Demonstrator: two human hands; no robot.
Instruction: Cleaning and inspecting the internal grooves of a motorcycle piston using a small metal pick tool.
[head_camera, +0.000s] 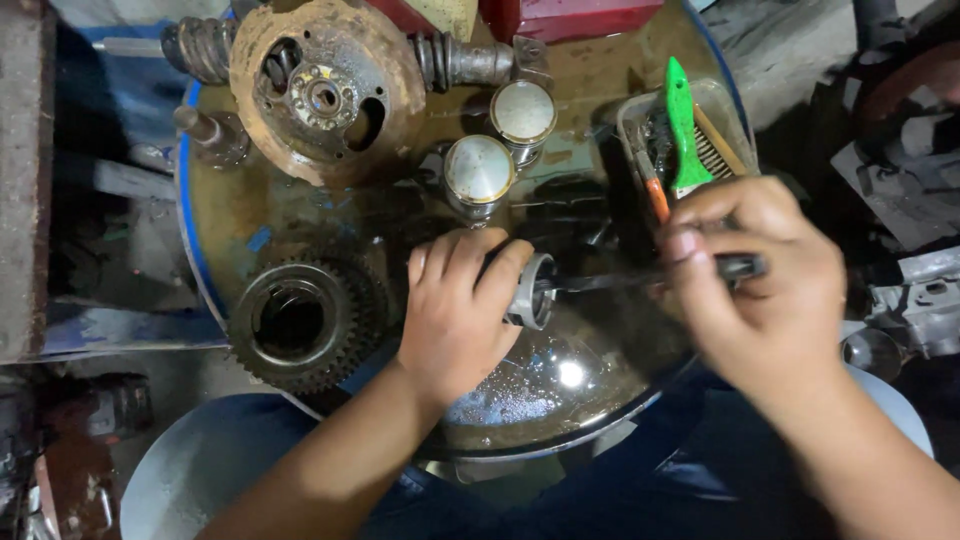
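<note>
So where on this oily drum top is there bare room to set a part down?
Bare patches: the wet stretch of blue drum top nearest the person, below the left hand and right hand, and a strip between the rusty round plate and dark toothed gear. Crowded: the far rim, two metal pistons, brush tray.

Green brush (682, 120), rusty brown plate (325, 90)

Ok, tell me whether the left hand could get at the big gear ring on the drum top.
Probably yes: the gear ring lies uncovered just beside the left hand, nothing between them, though that hand is gripping a cylindrical part.
</note>
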